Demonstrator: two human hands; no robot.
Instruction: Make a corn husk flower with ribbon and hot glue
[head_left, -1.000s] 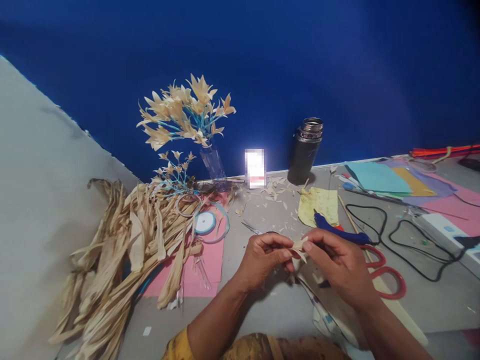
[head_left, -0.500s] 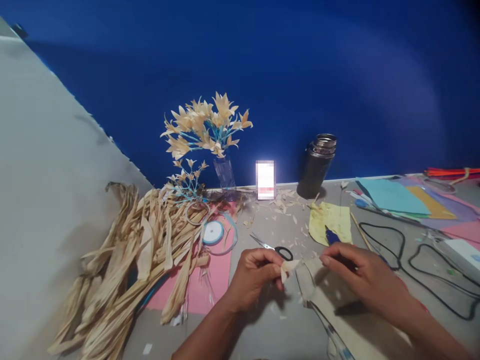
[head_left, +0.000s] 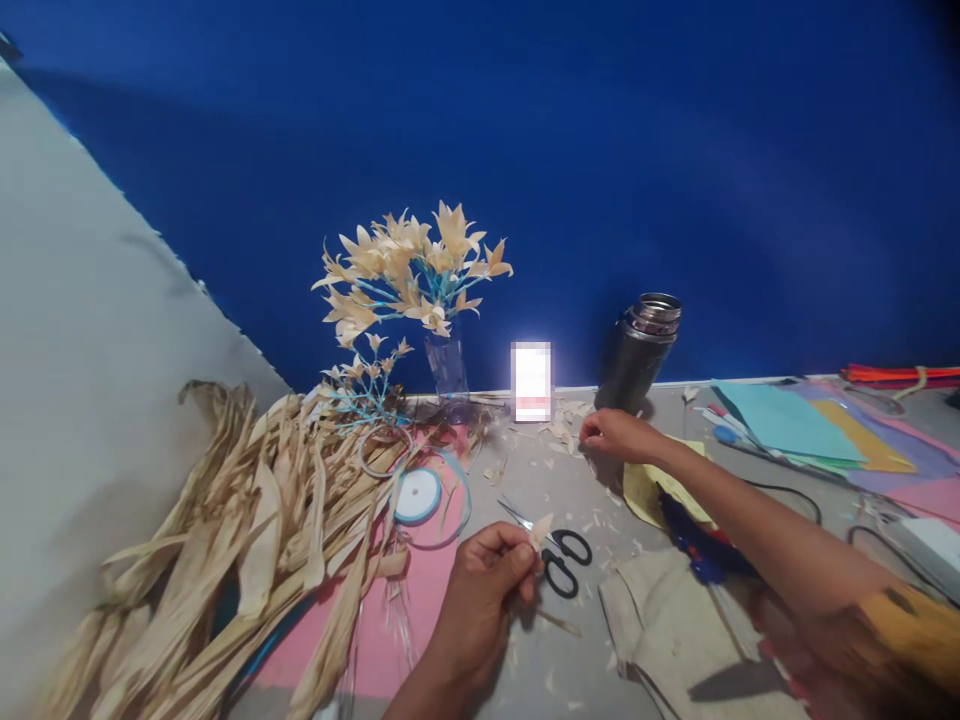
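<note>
My left hand [head_left: 495, 570] pinches a small cream piece of dried husk [head_left: 540, 532] between thumb and forefinger. Just behind that piece lie scissors [head_left: 576, 546] with black handles, on the grey table. My right hand [head_left: 622, 437] is stretched far forward, low over the table, near pale husk scraps [head_left: 564, 436]. Its fingers are curled together, and whatever is between them is hidden. Beneath and beside the right forearm are a yellow sheet [head_left: 640, 492] and a blue glue gun [head_left: 686, 530]. Folded beige cloth [head_left: 660, 605] lies closer to me.
Dried husks [head_left: 255, 540] pile up at left, partly over pink paper [head_left: 431, 590] beside a ribbon spool [head_left: 417, 496]. Husk flowers [head_left: 409, 260] stand in a clear vase [head_left: 448, 375]. A dark flask [head_left: 637, 355], a bright blurred rectangle [head_left: 531, 380] and coloured sheets [head_left: 795, 425] line the back.
My right hand has moved from above the beige cloth forward and left to the scraps by the flask. My left hand has shifted slightly towards me, still pinching the husk piece, uncovering more of the scissors.
</note>
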